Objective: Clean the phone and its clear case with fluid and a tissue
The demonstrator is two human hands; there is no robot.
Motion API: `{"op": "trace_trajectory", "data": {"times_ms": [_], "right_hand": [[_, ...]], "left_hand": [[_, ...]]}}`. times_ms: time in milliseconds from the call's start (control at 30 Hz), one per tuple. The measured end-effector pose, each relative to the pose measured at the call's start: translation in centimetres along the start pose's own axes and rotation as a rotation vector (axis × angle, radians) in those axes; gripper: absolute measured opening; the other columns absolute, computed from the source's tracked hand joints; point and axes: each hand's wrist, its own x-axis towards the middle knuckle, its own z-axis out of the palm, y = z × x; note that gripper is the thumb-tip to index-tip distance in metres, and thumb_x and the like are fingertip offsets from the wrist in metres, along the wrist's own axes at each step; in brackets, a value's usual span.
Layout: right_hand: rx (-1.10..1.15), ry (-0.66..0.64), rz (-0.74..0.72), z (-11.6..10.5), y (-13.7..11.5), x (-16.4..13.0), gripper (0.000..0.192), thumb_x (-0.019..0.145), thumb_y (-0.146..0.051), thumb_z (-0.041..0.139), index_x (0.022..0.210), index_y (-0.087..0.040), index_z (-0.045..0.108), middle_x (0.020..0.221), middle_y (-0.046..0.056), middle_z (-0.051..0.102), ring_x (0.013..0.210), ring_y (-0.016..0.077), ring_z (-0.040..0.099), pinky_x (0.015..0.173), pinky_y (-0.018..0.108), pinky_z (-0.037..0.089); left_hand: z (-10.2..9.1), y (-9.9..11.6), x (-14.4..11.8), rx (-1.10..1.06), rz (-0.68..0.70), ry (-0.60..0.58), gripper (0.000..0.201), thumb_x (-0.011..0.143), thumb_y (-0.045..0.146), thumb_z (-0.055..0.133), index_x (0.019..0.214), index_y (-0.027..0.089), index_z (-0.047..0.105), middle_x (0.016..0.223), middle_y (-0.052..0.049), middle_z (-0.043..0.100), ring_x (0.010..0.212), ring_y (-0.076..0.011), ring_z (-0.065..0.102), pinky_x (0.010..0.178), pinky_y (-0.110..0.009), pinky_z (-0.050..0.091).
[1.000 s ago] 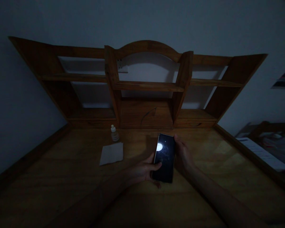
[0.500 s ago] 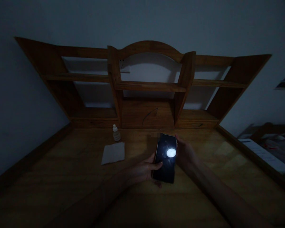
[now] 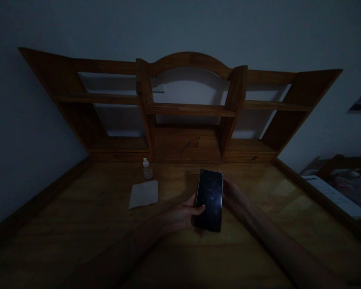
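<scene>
"What did the left hand (image 3: pixel 183 214) do?"
"It gripped the dark phone (image 3: pixel 210 200), which lay at its two o'clock, thumb across its front"
"And the right hand (image 3: pixel 233 192)?"
"At the phone's three o'clock; with its fingers partly hidden, I couldn't tell whether it gripped"
"Farther out?"
"A white sheet (image 3: pixel 143 194) lay on the desk (image 3: pixel 78 216) at the left hand's ten o'clock, a small bottle (image 3: pixel 147 171) at the sheet's twelve"

One phone (image 3: pixel 212 190), one bottle (image 3: pixel 147 171), one cloth (image 3: pixel 143 194)
</scene>
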Motion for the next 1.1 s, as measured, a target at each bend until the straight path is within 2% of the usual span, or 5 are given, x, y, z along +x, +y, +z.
{"op": "trace_trajectory", "data": {"times_ms": [300,400,533,700,1100], "right_hand": [[0.022,0.035,0.044,0.2,0.6,0.2,0.030,0.078,-0.052,0.074,0.082,-0.022,0.071,0.076,0.002,0.074,0.070,0.0199,0.068,0.059,0.029,0.051],[0.039,0.059,0.020,0.6,0.2,0.0,0.025,0.079,-0.048,0.075,0.087,-0.024,0.071,0.082,0.001,0.075,0.072,0.0188,0.068,0.061,0.029,0.051],[0.050,0.079,-0.076,0.9,-0.4,-0.2,0.030,0.078,-0.039,0.078,0.106,-0.032,0.069,0.094,-0.002,0.075,0.078,0.0172,0.068,0.067,0.028,0.050],[0.024,0.063,-0.101,0.7,-0.4,0.1,0.020,0.076,-0.037,0.079,0.090,-0.025,0.073,0.092,0.001,0.074,0.082,0.0169,0.067,0.070,0.026,0.050],[-0.097,-0.054,-0.055,-0.6,0.0,0.7,0.018,0.082,-0.039,0.072,0.093,-0.025,0.072,0.086,0.002,0.071,0.072,0.0157,0.063,0.063,0.026,0.045]], "left_hand": [[-0.4,-0.5,0.3,-0.013,0.012,0.043,0.064,0.084,0.029,0.071,0.140,0.030,0.041,0.124,-0.009,0.063,0.097,-0.0222,0.067,0.079,-0.034,0.052],[-0.7,-0.4,0.6,-0.065,-0.052,0.020,0.055,0.088,0.045,0.062,0.137,0.025,0.046,0.123,-0.013,0.063,0.097,-0.0251,0.067,0.071,-0.034,0.053],[-1.0,0.0,0.9,-0.169,-0.138,-0.094,0.071,0.091,0.069,0.035,0.131,0.014,0.054,0.124,-0.019,0.062,0.102,-0.0302,0.065,0.071,-0.039,0.053],[-0.9,0.2,1.2,-0.196,-0.098,-0.098,0.069,0.092,0.067,0.033,0.137,0.017,0.051,0.123,-0.017,0.064,0.106,-0.0319,0.064,0.080,-0.042,0.050],[-0.2,0.7,0.7,-0.230,-0.116,-0.107,0.075,0.090,0.071,0.030,0.141,0.019,0.047,0.118,-0.017,0.066,0.104,-0.0327,0.065,0.079,-0.041,0.048]]}}
